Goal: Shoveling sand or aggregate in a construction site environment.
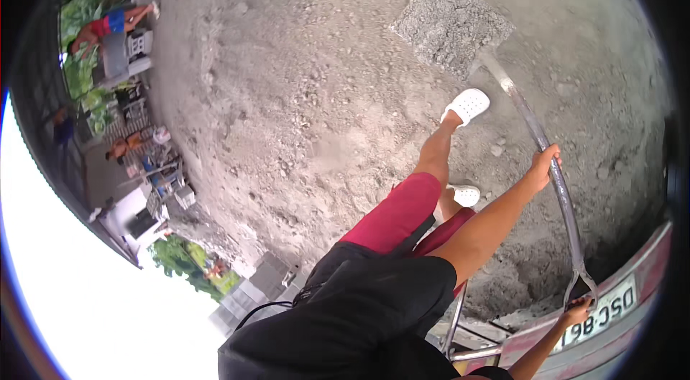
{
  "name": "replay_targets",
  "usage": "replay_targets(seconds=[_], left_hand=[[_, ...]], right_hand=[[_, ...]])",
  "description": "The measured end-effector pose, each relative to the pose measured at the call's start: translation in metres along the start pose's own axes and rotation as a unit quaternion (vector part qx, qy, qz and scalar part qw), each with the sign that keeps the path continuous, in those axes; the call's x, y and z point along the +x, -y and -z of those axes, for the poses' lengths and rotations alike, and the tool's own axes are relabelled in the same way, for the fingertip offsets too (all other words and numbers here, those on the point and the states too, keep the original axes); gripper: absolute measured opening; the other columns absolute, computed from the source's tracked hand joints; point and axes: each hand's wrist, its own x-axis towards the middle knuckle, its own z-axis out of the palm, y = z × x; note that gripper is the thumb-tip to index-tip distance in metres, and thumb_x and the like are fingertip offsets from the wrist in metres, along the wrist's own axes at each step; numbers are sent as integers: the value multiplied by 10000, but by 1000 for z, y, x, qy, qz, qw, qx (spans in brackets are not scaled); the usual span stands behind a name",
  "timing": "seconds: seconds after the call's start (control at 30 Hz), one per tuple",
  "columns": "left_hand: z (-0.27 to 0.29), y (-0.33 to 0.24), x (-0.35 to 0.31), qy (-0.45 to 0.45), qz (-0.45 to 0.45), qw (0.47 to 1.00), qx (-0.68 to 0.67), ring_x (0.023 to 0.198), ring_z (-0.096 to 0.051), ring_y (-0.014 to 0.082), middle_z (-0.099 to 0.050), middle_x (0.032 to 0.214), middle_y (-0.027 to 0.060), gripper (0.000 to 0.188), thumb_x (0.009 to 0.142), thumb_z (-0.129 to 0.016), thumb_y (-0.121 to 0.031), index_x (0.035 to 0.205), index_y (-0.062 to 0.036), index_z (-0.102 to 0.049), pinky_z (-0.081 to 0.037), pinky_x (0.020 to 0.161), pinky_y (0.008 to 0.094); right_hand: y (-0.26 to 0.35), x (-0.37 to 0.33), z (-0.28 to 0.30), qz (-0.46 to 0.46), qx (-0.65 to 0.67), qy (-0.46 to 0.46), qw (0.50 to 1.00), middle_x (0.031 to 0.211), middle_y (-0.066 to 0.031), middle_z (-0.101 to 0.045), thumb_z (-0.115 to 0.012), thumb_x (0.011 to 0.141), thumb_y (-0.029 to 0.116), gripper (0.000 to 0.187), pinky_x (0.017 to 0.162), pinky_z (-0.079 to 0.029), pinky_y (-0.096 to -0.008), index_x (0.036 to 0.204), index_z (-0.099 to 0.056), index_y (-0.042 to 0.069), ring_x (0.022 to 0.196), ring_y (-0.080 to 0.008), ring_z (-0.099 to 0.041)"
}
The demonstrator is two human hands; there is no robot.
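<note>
A long-handled shovel (532, 121) reaches across the right side of the head view, its square blade toward the top. Grey, grainy sand or gravel (454, 24) covers the blade and hides most of its metal. My left hand (546, 164) is closed around the middle of the shaft. At the lower right, my right hand (577, 311) grips the shovel's D-shaped handle end. Beneath the blade lies dusty grey ground. My feet, in white clogs (468, 107), stand to the left of the shaft.
A red vehicle panel (647, 265) with a plate lies close behind my right hand. Loose grey soil and stones (287, 107) spread leftward. Along the far left are a person in blue shorts (115, 23), other people and a building. Grey blocks (266, 276) are stacked at lower left.
</note>
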Motion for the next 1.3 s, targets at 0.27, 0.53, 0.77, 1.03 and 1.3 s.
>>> replay_targets(seconds=[0.27, 0.53, 0.77, 1.03, 1.3], left_hand=[[24, -499, -270, 63, -430, 901, 4, 744, -520, 184, -526, 775, 53, 157, 799, -549, -195, 820, -53, -484, -459, 749, 368], [78, -520, -270, 166, -359, 903, -166, 511, -458, 94, -479, 638, 16, 180, 780, -568, -141, 716, -52, -424, -426, 492, 228], [62, -111, -60, -242, -150, 953, 99, 520, -466, 188, -439, 604, 70, 171, 778, -539, -131, 681, -49, -425, -440, 480, 317], [110, 201, -199, -44, 137, 894, 425, 547, -492, 143, -453, 726, 61, 247, 778, -561, -101, 900, -61, -350, -465, 468, 311], [208, 260, -260, -4, 175, 638, 750, 498, -488, 130, -466, 709, 60, 352, 759, -567, -84, 1028, -12, -351, -412, 414, 290]], right_hand=[[264, -460, -211, 269, 189, 620, 712, 698, -67, -560, -658, 666, 2, 172, 596, -436, -311, 762, -516, -5, 623, -199, -550], [271, -528, -196, 227, 259, 617, 708, 688, -39, -538, -713, 678, 38, 294, 486, -389, -267, 857, -480, 19, 545, -110, -486], [114, -239, -79, -2, 150, 256, 955, 818, -82, -537, -672, 723, 26, 602, 494, -416, -256, 1252, -388, 54, 520, -141, -487], [-29, -286, 235, -88, 193, -24, 977, 1243, -157, -472, -529, 752, 45, 568, 692, -494, -311, 1293, -363, -1, 955, -234, -547], [-94, -467, 223, -288, 321, -357, 829, 1069, -187, -493, -403, 800, 68, 192, 707, -553, -352, 955, -491, -2, 994, -273, -516]])
